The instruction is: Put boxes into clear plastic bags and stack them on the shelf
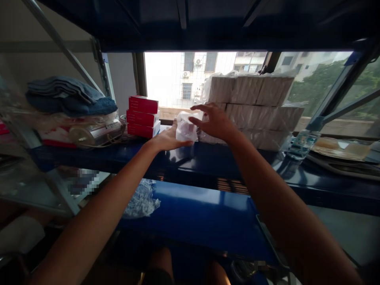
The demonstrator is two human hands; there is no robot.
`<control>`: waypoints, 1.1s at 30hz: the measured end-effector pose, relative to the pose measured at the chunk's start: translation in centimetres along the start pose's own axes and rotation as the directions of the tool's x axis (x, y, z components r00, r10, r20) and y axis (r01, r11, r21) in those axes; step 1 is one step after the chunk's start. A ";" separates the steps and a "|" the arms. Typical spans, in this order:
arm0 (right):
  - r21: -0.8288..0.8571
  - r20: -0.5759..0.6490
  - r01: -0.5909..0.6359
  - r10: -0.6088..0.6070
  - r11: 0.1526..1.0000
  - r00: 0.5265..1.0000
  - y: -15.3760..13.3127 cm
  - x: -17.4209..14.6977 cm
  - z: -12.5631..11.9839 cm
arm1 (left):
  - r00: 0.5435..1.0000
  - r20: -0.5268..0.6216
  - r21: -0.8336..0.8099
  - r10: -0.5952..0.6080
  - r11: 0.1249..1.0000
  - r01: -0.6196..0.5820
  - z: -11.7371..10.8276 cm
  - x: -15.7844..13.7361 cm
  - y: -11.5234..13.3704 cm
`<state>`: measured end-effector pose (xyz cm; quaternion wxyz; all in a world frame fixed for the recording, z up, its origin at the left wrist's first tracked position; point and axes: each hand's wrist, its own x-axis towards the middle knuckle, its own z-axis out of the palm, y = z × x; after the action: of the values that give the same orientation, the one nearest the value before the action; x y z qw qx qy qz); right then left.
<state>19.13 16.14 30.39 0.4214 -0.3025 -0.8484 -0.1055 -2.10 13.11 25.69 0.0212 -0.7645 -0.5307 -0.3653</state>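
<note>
Setting small plastic-wrapped packet (186, 128) on blue shelf (208, 158); left hand (169, 138) cupping it, right hand (215, 120) spread wide above; next needs steady release.

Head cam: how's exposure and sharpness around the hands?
Head view: the window behind is blown out, backlighting the left hand and right hand; the small plastic-wrapped pack between them looks soft; the blue shelf shows glare; straight edges bow.

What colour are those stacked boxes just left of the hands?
The stacked boxes are red with white edges, seen clearly in the head view.
</note>
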 end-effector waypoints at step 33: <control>0.510 0.422 -0.715 0.586 0.478 0.692 -6.4 -32.3 26.9 | 0.905 -0.158 0.101 -0.395 0.905 0.413 22.1 -29.0 -11.4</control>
<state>12.71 9.02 -11.01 0.4226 -0.4480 -0.6856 0.3881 -4.60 4.31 -11.39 0.0311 -0.6084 -0.6981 -0.3762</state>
